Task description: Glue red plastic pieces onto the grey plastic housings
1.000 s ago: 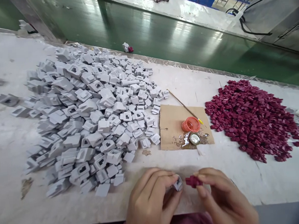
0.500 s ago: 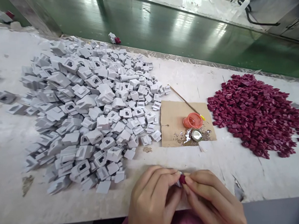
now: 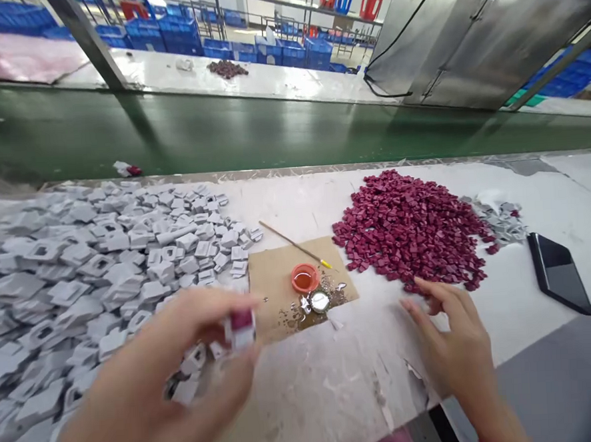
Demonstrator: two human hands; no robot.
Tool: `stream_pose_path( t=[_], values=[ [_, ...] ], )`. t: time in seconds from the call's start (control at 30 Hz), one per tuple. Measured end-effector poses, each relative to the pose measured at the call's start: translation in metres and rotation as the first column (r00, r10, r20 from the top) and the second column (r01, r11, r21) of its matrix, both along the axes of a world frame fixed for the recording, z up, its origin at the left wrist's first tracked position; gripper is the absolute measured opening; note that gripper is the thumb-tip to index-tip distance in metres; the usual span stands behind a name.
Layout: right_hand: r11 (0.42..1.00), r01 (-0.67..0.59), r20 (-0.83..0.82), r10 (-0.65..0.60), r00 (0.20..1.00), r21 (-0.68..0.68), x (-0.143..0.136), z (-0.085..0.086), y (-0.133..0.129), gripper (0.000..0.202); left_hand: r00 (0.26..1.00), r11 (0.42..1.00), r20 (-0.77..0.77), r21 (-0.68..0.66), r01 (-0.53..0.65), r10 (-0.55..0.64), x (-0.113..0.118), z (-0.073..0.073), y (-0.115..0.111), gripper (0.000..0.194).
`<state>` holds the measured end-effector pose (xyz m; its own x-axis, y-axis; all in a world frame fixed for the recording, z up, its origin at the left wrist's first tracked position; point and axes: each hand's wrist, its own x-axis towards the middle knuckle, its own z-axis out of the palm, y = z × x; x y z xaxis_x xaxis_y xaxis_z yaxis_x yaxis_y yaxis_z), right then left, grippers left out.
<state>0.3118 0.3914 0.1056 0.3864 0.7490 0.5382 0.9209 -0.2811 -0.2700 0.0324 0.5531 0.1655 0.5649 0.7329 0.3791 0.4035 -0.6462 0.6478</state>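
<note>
My left hand (image 3: 179,375), blurred and close to the camera, pinches a small grey plastic piece (image 3: 241,336) with a maroon part on its top, between thumb and fingers. Behind and below that hand spreads a big heap of grey plastic pieces (image 3: 102,259). My right hand (image 3: 447,332) is held over the worktable with thumb and fingers apart and nothing visible between them. Its fingertips are at the near edge of a pile of small maroon pieces (image 3: 411,230); whether they touch it I cannot tell.
Between the heaps lies a cardboard sheet (image 3: 273,269) with a red cup of liquid (image 3: 305,278), a wet metal cap (image 3: 320,302) and a thin yellow-tipped brush (image 3: 297,245). At right lies a black phone (image 3: 560,273). A green conveyor belt (image 3: 270,132) runs behind, carrying one grey-and-maroon piece (image 3: 128,169).
My hands, together at the piece before, have separated. The left moved left and up with the grey-and-maroon piece; the right let go and moved toward the maroon pile. The view has tilted up and right.
</note>
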Motion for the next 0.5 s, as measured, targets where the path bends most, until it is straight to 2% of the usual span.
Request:
stream_pose_path(
  t=[0.07, 0.13, 0.17, 0.23, 0.3, 0.4, 0.5],
  values=[
    [0.998, -0.026, 0.031, 0.028, 0.999, -0.058, 0.020, -0.007, 0.000, 0.034, 0.998, 0.998, -0.028, -0.035, -0.054, 0.053, 0.031, 0.021, 0.045, 0.019],
    [0.996, -0.066, 0.045, 0.069, 0.997, -0.056, 0.028, -0.014, 0.000, 0.033, 0.992, 0.998, -0.118, -0.036, -0.047, 0.043, 0.073, 0.030, 0.091, 0.030],
    [0.996, -0.078, 0.060, 0.080, 0.995, -0.036, 0.030, -0.017, 0.000, 0.033, 0.986, 0.999, -0.161, -0.016, -0.045, 0.042, 0.094, 0.030, 0.113, 0.042],
    [0.997, -0.074, 0.099, 0.073, 0.992, 0.009, 0.034, -0.027, -0.002, 0.036, 0.967, 0.997, -0.243, 0.015, -0.070, 0.072, 0.131, 0.023, 0.154, 0.024],
    [0.996, -0.069, 0.095, 0.063, 0.993, 0.056, 0.045, -0.039, -0.003, 0.043, 0.943, 0.995, -0.316, 0.046, -0.092, 0.101, 0.157, 0.014, 0.184, 0.024],
    [0.981, -0.090, 0.029, 0.086, 0.996, 0.170, 0.068, -0.056, 0.003, 0.050, 0.908, 0.992, -0.400, 0.079, -0.101, 0.124, 0.176, 0.007, 0.207, 0.026],
    [0.956, -0.015, -0.082, 0.041, 0.996, 0.293, 0.075, -0.063, 0.010, 0.036, 0.883, 0.991, -0.454, 0.106, -0.079, 0.119, 0.170, 0.014, 0.202, 0.028]
  ],
)
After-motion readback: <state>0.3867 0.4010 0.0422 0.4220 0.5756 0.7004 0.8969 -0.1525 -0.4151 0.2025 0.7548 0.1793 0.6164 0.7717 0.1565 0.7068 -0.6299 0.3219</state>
